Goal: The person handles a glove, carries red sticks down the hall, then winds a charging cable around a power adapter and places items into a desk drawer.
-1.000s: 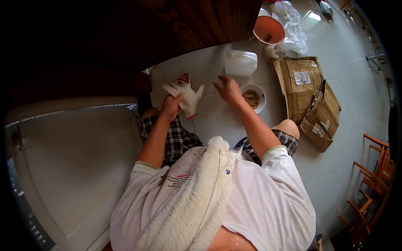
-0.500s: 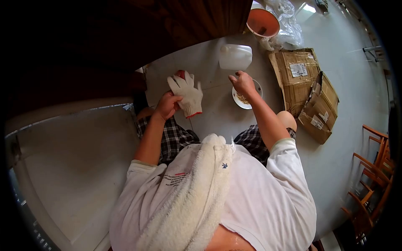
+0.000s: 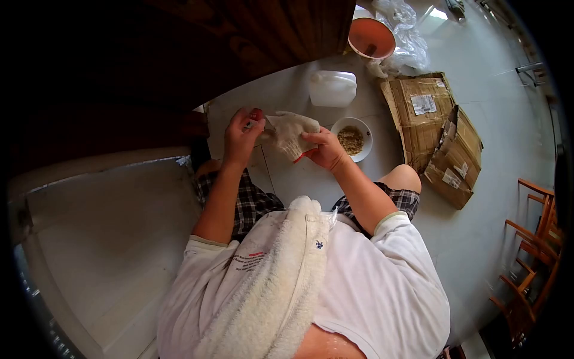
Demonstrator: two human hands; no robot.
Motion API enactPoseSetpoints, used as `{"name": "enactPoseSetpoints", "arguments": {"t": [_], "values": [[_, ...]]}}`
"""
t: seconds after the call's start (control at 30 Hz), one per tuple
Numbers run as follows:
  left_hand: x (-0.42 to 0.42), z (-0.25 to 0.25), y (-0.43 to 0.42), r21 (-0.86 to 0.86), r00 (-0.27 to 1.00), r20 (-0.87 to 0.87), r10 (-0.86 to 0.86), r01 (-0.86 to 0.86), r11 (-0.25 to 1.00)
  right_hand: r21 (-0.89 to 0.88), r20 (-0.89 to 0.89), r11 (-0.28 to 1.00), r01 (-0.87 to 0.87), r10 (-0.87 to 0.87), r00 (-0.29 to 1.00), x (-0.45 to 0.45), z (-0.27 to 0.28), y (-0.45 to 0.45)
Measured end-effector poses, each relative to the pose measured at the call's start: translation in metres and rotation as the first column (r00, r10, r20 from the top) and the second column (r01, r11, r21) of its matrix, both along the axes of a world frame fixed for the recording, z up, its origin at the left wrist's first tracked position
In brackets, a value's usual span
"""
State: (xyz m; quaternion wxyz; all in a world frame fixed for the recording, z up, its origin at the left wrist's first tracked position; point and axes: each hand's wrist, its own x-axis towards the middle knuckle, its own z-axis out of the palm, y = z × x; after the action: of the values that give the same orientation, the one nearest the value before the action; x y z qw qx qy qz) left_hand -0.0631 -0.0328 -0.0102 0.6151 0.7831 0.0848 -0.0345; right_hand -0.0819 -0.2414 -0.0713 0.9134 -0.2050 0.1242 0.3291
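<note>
A white knitted glove [image 3: 288, 133] with a red cuff edge is stretched between my two hands. My right hand [image 3: 324, 148] grips its right side near the cuff, thumb on top. At the glove's left side, my left hand [image 3: 241, 136] is closed on a small red object [image 3: 256, 114], whose exact kind I cannot make out. To the right of my right hand stands a white bowl [image 3: 368, 142] holding brownish bits. A translucent white plastic jug [image 3: 333, 88] lies beyond the hands.
Flattened cardboard [image 3: 427, 137] lies on the floor at the right. An orange-red basin [image 3: 372, 38] and clear plastic wrapping [image 3: 409, 45] are at the top. A dark wooden piece of furniture [image 3: 263, 36] overhangs the upper left. Wooden chairs [image 3: 538, 239] stand far right.
My right hand has moved left from above the bowl and taken hold of the glove. My left hand has shifted up to the red object. The glove has turned, its fingers no longer pointing up.
</note>
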Motion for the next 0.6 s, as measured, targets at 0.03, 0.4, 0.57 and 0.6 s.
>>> {"name": "enactPoseSetpoints", "arguments": {"t": [0.03,0.4,0.57,0.6], "values": [[0.001,0.000,0.004,-0.178,0.979,-0.199,-0.041,0.005,0.984,0.025,0.011,1.000,-0.001,0.000,1.000,0.003,0.001,-0.002],[0.017,-0.031,-0.028,-0.497,0.910,-0.411,-0.049,-0.178,0.849,-0.114,0.140,0.983,-0.143,0.158,0.977,-0.010,0.006,0.002],[0.066,-0.132,0.082,-0.357,0.760,-0.470,0.449,-0.628,0.691,-0.139,0.188,0.986,-0.086,0.112,0.976,-0.013,0.002,-0.005],[0.068,-0.137,0.096,-0.314,0.777,-0.404,0.483,-0.614,0.724,-0.163,0.186,0.984,-0.072,0.103,0.977,-0.011,0.001,-0.008]]}}
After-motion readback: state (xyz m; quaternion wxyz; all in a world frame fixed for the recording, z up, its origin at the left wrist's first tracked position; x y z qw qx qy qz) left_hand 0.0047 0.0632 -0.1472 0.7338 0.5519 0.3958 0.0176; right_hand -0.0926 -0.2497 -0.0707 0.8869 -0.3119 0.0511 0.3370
